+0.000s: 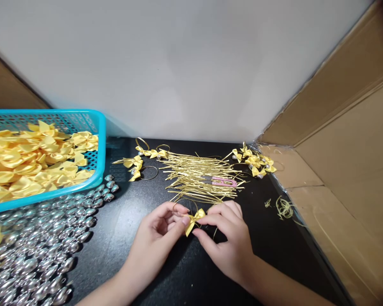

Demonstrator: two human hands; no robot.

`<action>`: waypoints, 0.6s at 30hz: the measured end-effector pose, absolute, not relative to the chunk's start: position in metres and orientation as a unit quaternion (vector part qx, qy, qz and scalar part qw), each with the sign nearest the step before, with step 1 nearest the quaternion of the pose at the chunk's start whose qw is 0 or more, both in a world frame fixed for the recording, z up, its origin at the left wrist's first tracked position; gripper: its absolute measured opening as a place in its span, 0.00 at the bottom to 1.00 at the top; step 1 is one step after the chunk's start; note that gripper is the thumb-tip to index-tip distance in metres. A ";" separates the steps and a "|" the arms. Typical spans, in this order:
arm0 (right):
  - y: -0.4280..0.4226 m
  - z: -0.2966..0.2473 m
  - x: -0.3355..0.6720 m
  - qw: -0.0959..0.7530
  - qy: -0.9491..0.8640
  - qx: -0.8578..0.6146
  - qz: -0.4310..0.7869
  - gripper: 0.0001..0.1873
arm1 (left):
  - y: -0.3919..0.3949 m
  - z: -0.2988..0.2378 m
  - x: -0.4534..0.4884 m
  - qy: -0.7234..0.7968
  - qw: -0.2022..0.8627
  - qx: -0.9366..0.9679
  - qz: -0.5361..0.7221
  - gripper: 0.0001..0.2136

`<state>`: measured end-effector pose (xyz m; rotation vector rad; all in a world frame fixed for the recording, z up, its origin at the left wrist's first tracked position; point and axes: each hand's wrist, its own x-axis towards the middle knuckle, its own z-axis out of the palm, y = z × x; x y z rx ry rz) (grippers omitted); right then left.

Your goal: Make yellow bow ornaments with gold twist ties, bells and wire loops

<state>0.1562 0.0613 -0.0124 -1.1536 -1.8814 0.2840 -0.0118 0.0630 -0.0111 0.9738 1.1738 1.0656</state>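
The black bench (130, 204) carries one blue basket (100, 140) heaped with bows (35, 165), one spread of silver beads (35, 250) and one pile of gold wires (201, 176). In front of the wires, the left hand (159, 233) and right hand (231, 240) each pinch a fingertip grip on one bow (194, 218). It lies between them, equally near both, with its long axis slanting from lower left to upper right.

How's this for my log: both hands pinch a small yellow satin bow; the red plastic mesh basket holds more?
The head view shows the plastic mesh basket is turquoise, not red. The left hand and right hand pinch the yellow satin bow.
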 end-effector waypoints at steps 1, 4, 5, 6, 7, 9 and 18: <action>0.061 -0.013 0.156 0.441 -0.757 -0.469 0.112 0.05 | 0.063 -0.011 -0.012 0.503 0.601 0.420 0.459 0.06; 0.062 -0.013 0.156 0.435 -0.754 -0.480 0.110 0.05 | 0.063 -0.012 -0.014 0.498 0.601 0.431 0.452 0.04; 0.062 -0.013 0.155 0.432 -0.753 -0.483 0.111 0.05 | 0.062 -0.012 -0.014 0.498 0.599 0.439 0.449 0.04; 0.062 -0.012 0.155 0.429 -0.754 -0.485 0.113 0.05 | 0.062 -0.012 -0.014 0.497 0.595 0.447 0.446 0.03; 0.062 -0.012 0.155 0.428 -0.754 -0.485 0.114 0.05 | 0.061 -0.012 -0.014 0.494 0.591 0.456 0.446 0.02; 0.062 -0.011 0.155 0.432 -0.753 -0.483 0.116 0.06 | 0.061 -0.012 -0.014 0.486 0.581 0.472 0.450 0.02; 0.062 -0.009 0.158 0.477 -0.747 -0.441 0.144 0.07 | 0.061 -0.010 -0.011 0.445 0.546 0.529 0.473 0.06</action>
